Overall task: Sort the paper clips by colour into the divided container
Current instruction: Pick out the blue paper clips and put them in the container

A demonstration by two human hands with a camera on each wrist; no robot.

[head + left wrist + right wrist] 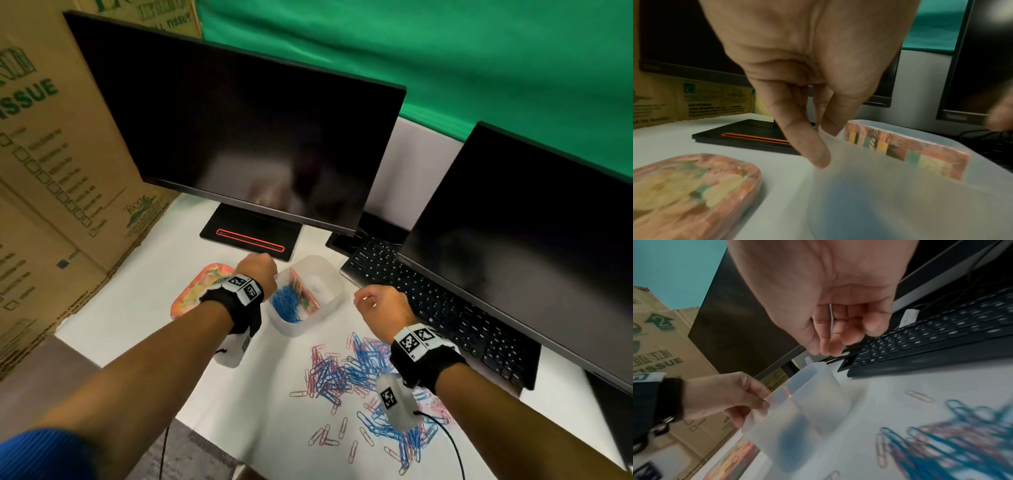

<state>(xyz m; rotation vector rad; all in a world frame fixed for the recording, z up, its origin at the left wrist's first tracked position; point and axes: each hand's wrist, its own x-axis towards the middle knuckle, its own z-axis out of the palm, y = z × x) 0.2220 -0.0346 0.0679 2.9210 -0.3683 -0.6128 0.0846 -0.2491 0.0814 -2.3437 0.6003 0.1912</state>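
A translucent divided container (330,301) stands on the white desk, split by a patterned divider (301,291). Blue clips (286,303) fill its near-left compartment; the far compartment holds something pale that I cannot make out. My left hand (263,270) pinches the container's left rim (838,142), thumb outside the wall (803,400). My right hand (364,299) hovers just right of the container, its fingers curled and pinching a thin pale paper clip (831,318). A mixed pile of blue and pink clips (356,373) lies on the desk under my right forearm.
A pink patterned lid (198,291) lies left of the container. A black keyboard (435,308) and two dark monitors (239,137) (531,257) stand behind and to the right. Cardboard boxes (51,154) wall the left side. A monitor base (250,236) sits just behind the container.
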